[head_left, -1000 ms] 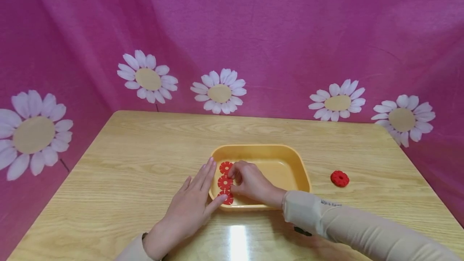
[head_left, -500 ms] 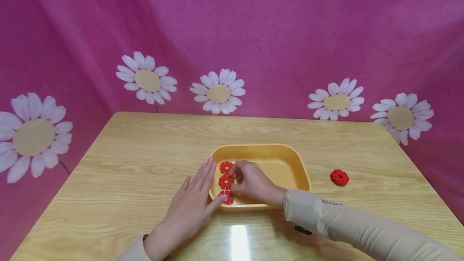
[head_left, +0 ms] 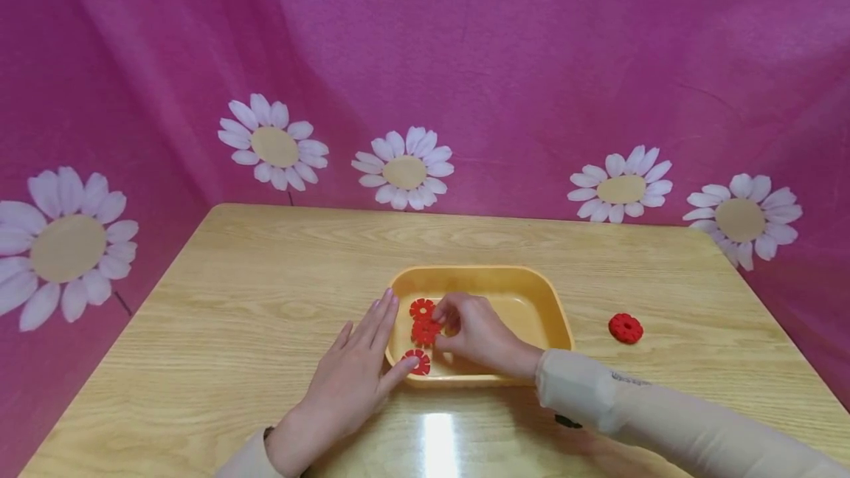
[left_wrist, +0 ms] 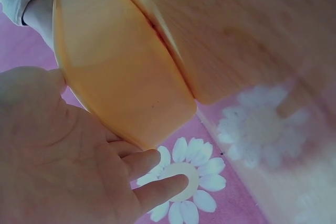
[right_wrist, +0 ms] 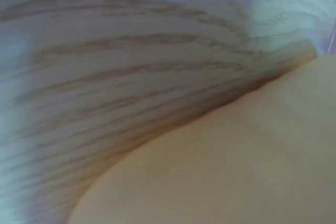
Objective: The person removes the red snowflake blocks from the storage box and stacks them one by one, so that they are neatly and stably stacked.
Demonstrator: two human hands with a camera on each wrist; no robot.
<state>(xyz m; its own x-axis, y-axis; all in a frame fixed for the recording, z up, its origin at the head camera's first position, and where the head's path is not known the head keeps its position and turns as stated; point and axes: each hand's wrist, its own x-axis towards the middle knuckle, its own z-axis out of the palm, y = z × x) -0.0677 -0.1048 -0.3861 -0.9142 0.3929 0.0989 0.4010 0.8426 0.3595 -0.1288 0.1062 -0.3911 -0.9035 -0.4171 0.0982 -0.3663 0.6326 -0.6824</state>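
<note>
Three red flower-shaped discs lie in a column at the left side of a yellow tray [head_left: 511, 316] in the head view. My right hand [head_left: 481, 334] reaches into the tray, thumb and forefinger pinching the right edge of the middle disc [head_left: 423, 331]. That piece overlaps the far disc [head_left: 421, 307]; a gap separates it from the near disc [head_left: 420, 363]. My left hand [head_left: 348, 375] rests along the tray's left rim with fingers straight, its thumb tip over the near disc's edge. In the left wrist view, the left hand [left_wrist: 58, 150] lies against the tray's outer wall [left_wrist: 126, 72].
A thicker red flower-shaped piece [head_left: 626, 328], perhaps stacked discs, sits on the wooden table [head_left: 285, 271] right of the tray. Behind the table hangs a magenta cloth [head_left: 505, 80] with white daisies. A blurred pale surface covers much of the right wrist view, over wood grain.
My right hand has shifted slightly right, drawing the middle disc with it; the far disc has moved a little too. The gap to the near disc is wider. My left hand stays put.
</note>
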